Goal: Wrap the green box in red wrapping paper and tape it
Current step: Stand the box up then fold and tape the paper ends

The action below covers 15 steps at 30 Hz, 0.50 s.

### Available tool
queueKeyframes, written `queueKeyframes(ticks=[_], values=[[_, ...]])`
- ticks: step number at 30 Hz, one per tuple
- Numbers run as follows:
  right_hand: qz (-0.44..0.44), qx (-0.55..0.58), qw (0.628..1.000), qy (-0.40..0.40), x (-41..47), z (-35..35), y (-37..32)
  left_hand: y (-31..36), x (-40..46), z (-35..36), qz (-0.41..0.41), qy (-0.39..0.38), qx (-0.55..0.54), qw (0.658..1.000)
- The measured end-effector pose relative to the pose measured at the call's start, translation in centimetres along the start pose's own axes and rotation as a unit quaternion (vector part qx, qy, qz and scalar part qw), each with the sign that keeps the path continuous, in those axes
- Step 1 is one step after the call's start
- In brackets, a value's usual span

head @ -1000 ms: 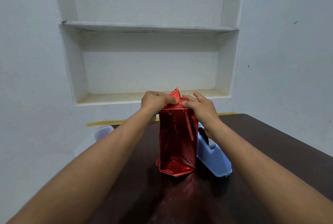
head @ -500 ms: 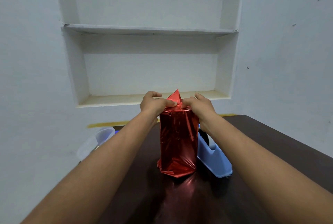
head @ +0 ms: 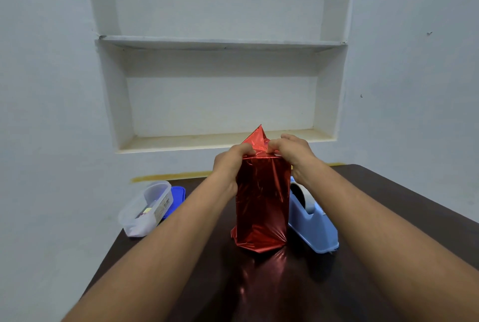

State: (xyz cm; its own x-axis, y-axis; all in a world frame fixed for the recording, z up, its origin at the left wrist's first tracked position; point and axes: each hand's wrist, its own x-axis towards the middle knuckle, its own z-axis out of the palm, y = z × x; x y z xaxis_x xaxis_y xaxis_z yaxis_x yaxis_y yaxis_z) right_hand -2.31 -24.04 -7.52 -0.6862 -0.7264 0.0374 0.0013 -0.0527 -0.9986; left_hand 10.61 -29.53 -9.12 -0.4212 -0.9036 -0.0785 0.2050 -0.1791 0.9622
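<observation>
Head view: left hand (head: 232,159) and right hand (head: 293,150) each hold a pinching grip on the upright red wrapping paper (head: 261,200) at its top folds.

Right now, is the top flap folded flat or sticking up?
Sticking up: the shiny red wrapping paper's pointed flap rises above the left hand and right hand pinching it.

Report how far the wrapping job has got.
Done: the red wrapping paper covers the upright box's sides, and no green shows. The bottom end looks gathered under it on the table.
In hand: the left hand and right hand pinch the paper at the top, where a triangular flap stands up unfolded.
Left: fold that flap down and tape it. The tape dispenser sits just right of the box; no tape is discernible on the paper.
</observation>
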Motion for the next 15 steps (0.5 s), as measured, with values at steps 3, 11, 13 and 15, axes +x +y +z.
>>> queueKeyframes(ticks=[3,11,13,15], values=[[-0.003,-0.005,1.0,0.017,0.3,0.2,0.3,-0.5,0.0,0.5,0.005,0.035,-0.027,0.999],[-0.009,-0.016,0.999,0.034,0.4,0.1,0.6,-1.4,-0.2,1.6,0.044,0.104,-0.034,0.993],[-0.008,-0.018,0.999,0.029,0.3,0.0,0.7,-1.5,-0.3,1.6,0.054,0.121,-0.031,0.991],[-0.009,-0.019,0.999,0.026,-0.2,-0.3,0.8,-1.6,-0.1,1.7,0.057,0.134,-0.032,0.989]])
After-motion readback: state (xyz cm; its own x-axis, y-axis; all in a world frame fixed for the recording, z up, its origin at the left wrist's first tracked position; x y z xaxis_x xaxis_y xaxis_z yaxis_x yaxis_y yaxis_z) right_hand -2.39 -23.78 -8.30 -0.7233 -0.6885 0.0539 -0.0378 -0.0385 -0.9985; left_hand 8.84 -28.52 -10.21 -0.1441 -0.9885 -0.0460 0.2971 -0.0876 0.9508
